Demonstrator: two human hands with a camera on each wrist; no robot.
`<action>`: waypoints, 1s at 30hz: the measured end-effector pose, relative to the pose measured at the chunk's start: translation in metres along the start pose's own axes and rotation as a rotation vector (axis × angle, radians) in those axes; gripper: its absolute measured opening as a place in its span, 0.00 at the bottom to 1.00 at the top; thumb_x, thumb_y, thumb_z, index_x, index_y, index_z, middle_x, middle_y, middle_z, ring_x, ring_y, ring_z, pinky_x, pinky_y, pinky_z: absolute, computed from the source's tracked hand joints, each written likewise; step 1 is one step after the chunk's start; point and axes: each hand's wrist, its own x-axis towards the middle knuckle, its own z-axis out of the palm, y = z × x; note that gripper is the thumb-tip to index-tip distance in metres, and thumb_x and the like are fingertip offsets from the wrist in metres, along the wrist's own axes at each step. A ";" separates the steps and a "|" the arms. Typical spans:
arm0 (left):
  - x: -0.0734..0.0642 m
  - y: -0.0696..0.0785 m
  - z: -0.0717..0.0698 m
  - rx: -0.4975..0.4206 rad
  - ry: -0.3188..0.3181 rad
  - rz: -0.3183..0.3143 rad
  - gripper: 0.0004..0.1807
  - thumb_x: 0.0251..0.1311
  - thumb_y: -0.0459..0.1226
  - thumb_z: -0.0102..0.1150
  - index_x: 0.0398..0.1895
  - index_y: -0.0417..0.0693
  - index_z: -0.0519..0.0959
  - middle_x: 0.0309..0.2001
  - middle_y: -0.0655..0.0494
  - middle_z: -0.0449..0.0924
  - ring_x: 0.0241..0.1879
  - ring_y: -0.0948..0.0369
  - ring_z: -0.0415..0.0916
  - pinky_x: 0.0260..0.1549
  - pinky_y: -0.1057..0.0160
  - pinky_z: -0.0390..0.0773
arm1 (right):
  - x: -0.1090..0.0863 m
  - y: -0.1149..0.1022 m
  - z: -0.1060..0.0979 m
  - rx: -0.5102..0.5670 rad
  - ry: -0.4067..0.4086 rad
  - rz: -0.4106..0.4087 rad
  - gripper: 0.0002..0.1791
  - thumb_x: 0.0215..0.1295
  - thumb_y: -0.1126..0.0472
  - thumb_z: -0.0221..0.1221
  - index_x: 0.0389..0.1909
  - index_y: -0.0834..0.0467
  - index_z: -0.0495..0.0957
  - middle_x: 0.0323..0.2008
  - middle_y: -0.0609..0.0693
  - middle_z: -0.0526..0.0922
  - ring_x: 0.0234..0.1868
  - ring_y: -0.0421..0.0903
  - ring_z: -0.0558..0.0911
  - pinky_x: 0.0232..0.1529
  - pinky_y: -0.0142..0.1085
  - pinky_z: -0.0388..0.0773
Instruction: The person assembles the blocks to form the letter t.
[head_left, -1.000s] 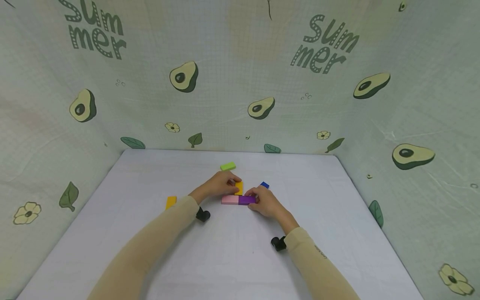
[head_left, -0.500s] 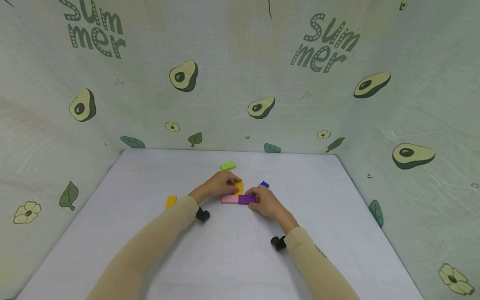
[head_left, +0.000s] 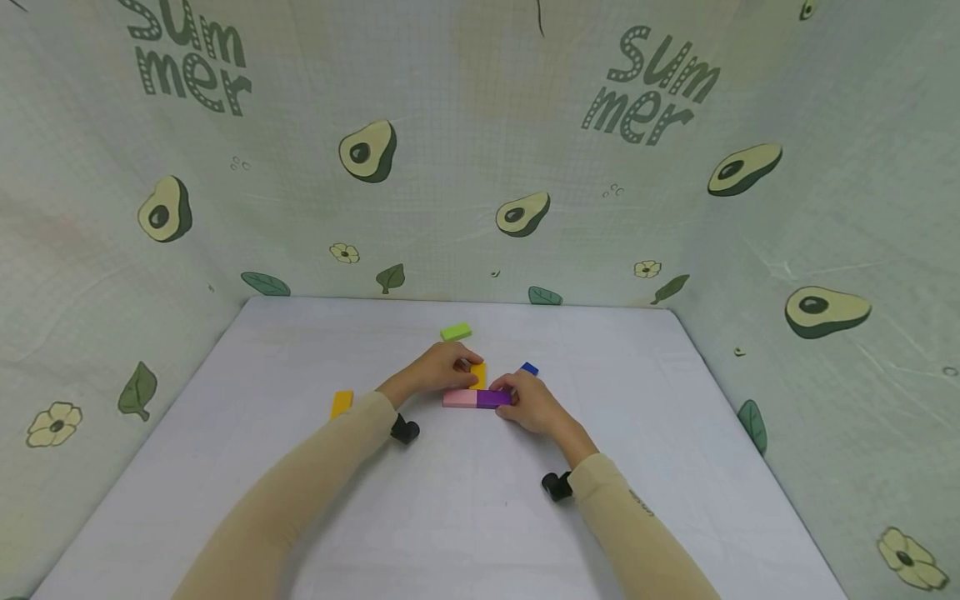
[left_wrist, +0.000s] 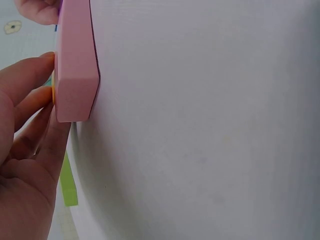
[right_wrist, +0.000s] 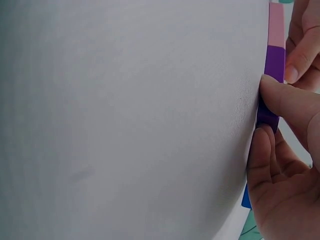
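A pink block (head_left: 459,399) and a purple block (head_left: 491,399) lie end to end in a row on the white table. Behind their junction a yellow block (head_left: 478,377) points away from the row. My left hand (head_left: 441,367) pinches this yellow block between thumb and fingers. At the purple block's right end, my right hand (head_left: 530,403) grips it, thumb on the near side. In the left wrist view the pink block (left_wrist: 77,65) hides most of the yellow one. The right wrist view shows the thumb and fingers about the purple block (right_wrist: 275,62).
A lime green block (head_left: 456,332) lies farther back. Beyond the right hand is a blue block (head_left: 530,369), partly hidden. Another yellow block (head_left: 342,403) sits left of the left forearm, partly covered by the sleeve. Patterned cloth walls (head_left: 450,250) border the table.
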 end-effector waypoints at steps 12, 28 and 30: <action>-0.003 -0.002 -0.006 0.014 -0.005 0.035 0.27 0.69 0.43 0.72 0.69 0.48 0.81 0.61 0.53 0.83 0.50 0.61 0.82 0.55 0.61 0.84 | 0.000 0.001 0.000 -0.010 -0.007 -0.014 0.17 0.69 0.64 0.71 0.57 0.54 0.84 0.44 0.51 0.76 0.41 0.46 0.74 0.44 0.38 0.77; -0.032 -0.001 -0.032 -0.010 0.032 0.051 0.32 0.69 0.44 0.72 0.74 0.46 0.76 0.67 0.48 0.80 0.57 0.54 0.82 0.56 0.56 0.86 | 0.000 0.002 0.000 0.011 -0.009 0.023 0.17 0.70 0.63 0.71 0.57 0.51 0.84 0.44 0.50 0.76 0.43 0.47 0.74 0.47 0.39 0.77; -0.037 -0.001 -0.035 -0.012 0.037 0.043 0.33 0.69 0.44 0.72 0.74 0.46 0.76 0.66 0.47 0.80 0.57 0.53 0.82 0.56 0.55 0.86 | 0.000 0.002 0.000 0.013 -0.009 0.025 0.17 0.70 0.63 0.71 0.57 0.51 0.84 0.44 0.50 0.76 0.43 0.47 0.74 0.47 0.39 0.77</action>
